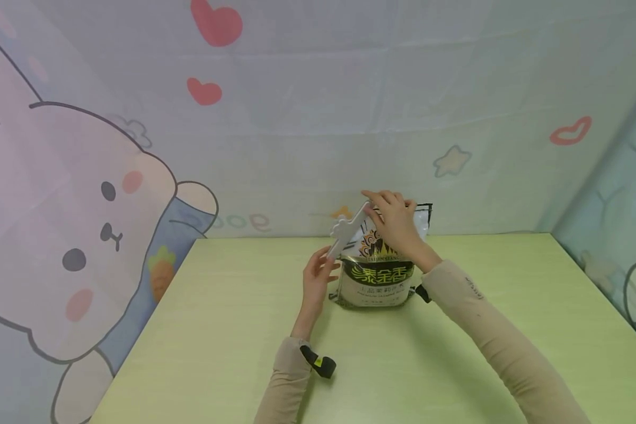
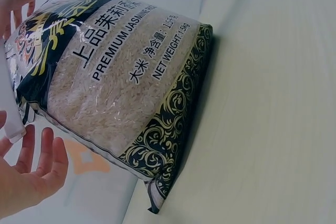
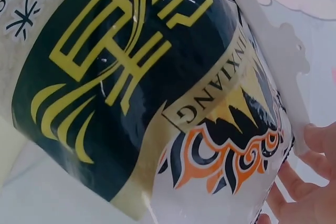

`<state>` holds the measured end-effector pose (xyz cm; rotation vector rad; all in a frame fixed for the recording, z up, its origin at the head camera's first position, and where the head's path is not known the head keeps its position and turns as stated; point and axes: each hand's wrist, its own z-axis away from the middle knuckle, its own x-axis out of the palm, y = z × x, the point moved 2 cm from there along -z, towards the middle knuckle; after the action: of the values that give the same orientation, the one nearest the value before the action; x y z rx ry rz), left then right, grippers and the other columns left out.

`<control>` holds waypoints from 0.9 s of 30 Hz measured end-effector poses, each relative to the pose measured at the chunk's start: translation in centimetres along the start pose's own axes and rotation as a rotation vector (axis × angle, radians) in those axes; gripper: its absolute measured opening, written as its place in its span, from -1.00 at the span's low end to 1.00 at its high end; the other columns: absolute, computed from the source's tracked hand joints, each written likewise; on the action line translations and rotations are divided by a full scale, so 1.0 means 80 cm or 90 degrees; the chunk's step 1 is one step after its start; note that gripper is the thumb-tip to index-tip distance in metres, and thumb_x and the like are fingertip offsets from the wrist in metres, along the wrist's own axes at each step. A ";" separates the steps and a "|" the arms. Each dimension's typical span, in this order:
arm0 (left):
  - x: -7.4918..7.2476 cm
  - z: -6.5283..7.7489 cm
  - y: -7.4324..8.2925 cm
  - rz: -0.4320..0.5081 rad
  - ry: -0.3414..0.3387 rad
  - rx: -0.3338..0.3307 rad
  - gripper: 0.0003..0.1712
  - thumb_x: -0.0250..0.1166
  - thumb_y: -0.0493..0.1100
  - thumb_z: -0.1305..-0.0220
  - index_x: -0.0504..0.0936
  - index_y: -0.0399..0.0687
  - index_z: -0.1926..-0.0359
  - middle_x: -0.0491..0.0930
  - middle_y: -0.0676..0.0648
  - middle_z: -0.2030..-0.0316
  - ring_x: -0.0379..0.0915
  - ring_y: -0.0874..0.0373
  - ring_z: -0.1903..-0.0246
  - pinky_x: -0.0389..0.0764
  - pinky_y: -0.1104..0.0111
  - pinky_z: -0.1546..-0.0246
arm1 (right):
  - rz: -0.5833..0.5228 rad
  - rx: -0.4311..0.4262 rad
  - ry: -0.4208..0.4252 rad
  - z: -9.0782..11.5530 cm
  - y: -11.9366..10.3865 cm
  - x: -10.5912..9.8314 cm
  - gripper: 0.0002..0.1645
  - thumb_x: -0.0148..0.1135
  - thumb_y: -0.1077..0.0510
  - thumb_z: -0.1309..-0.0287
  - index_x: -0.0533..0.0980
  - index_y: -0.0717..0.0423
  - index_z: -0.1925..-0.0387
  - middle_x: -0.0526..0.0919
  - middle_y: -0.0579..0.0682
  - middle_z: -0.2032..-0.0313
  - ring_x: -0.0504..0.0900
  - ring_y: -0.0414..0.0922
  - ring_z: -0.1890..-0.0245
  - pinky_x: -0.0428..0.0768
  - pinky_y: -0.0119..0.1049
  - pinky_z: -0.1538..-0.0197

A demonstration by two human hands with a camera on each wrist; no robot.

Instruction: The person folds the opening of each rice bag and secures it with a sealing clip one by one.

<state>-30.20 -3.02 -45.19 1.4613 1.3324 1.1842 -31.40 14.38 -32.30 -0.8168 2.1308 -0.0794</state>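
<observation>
A clear and black bag of jasmine rice (image 1: 377,277) stands on the table, its printed front facing me. Along the bag's upper left edge slants a long white bag clip (image 1: 348,228) with a scalloped bump on its outer side. My left hand (image 1: 315,278) pinches the clip's lower end, other fingers spread beside the bag, as the left wrist view shows of the hand (image 2: 39,179). At the top, my right hand (image 1: 394,221) holds the clip's upper end. In the right wrist view its thumb and fingers (image 3: 315,139) pinch there. Whether the clip is closed cannot be seen.
The pale green table (image 1: 217,330) extends to both sides of the bag. Close behind it hangs a printed cloth backdrop (image 1: 318,118) with hearts and a cartoon animal. A black strap (image 1: 320,362) hangs at the left wrist.
</observation>
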 end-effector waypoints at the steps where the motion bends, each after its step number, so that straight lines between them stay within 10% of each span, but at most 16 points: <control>1: 0.000 0.000 0.000 -0.006 0.002 0.000 -0.63 0.08 -0.19 -0.26 0.41 -0.12 -0.09 0.50 -0.29 0.09 0.55 0.10 0.22 0.61 0.27 0.27 | 0.000 0.012 -0.008 0.000 0.001 -0.001 -0.57 0.03 0.06 -0.20 0.37 -0.01 -0.12 0.51 0.11 0.09 0.36 0.07 0.12 0.08 0.07 0.13; 14: 0.001 0.009 0.032 -0.033 0.011 0.013 -0.70 0.09 -0.33 -0.22 0.44 -0.33 0.01 0.49 -0.40 0.16 0.43 -0.34 0.14 0.55 -0.01 0.22 | -0.024 0.032 -0.021 -0.003 0.003 -0.004 -0.67 0.05 0.05 -0.17 0.48 0.07 0.06 0.59 0.08 0.19 0.38 0.05 0.19 0.06 0.11 0.06; 27: 0.001 0.006 0.036 -0.073 0.036 0.025 -0.76 0.10 -0.35 -0.21 0.49 -0.35 0.10 0.52 -0.38 0.23 0.54 -0.03 0.34 0.60 0.21 0.35 | -0.083 0.073 -0.026 -0.009 0.004 0.004 -0.70 0.07 0.10 -0.14 0.49 0.15 0.12 0.63 0.10 0.19 0.35 0.04 0.22 -0.03 0.10 0.01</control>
<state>-29.05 -3.25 -42.53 1.3686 1.4650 1.1381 -32.22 14.29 -32.16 -0.8816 2.0138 -0.2496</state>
